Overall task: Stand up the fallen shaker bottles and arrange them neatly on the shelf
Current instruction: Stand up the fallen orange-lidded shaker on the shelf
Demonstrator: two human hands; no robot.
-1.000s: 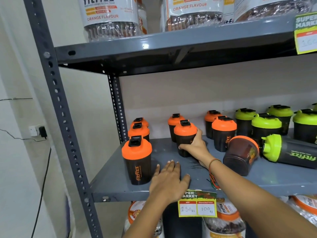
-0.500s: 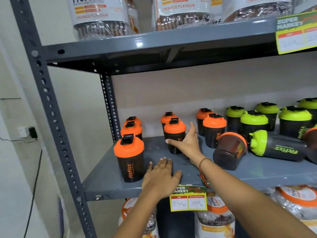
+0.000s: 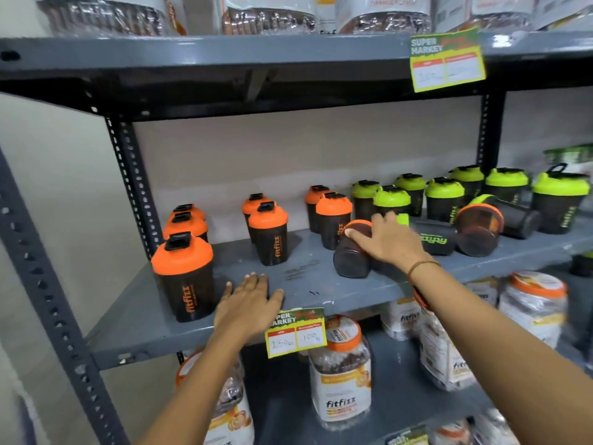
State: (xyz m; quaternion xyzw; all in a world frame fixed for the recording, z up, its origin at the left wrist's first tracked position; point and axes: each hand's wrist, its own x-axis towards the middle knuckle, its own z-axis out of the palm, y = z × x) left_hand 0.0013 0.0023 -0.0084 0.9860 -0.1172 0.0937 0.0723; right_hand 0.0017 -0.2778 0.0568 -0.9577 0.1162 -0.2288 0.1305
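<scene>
Grey metal shelf (image 3: 321, 284), middle tier of a slotted rack. Left hand (image 3: 247, 303) lies flat on the shelf's front edge at about 7 o'clock from frame centre, palm down, fingers spread, holding nothing. Just beside it at 9 o'clock stands the nearest orange-lidded shaker (image 3: 183, 274), upright, "fitfizz" on its side.

Right hand (image 3: 388, 242) sits at 3 o'clock from centre, draped over a fallen orange-lidded shaker (image 3: 351, 258). This bottle lies on its side, base toward the camera, lid end under the fingers. Fingers curl over the top of the body; whether the grip is fully closed cannot be told. A thread band circles the right wrist.

Behind that hand at 2 o'clock lies a fallen green-lidded shaker (image 3: 433, 239), also on its side, lid partly hidden by the hand. Further toward 3 o'clock a second fallen orange shaker (image 3: 479, 229) lies with its base facing the camera, touching another dark bottle behind it.

Upright orange shakers (image 3: 269, 232) stand in rows at 10 to 12 o'clock; upright green shakers (image 3: 446, 197) cluster at 1 to 2 o'clock. A price tag (image 3: 296, 332) hangs on the shelf lip at 6 o'clock.
</scene>
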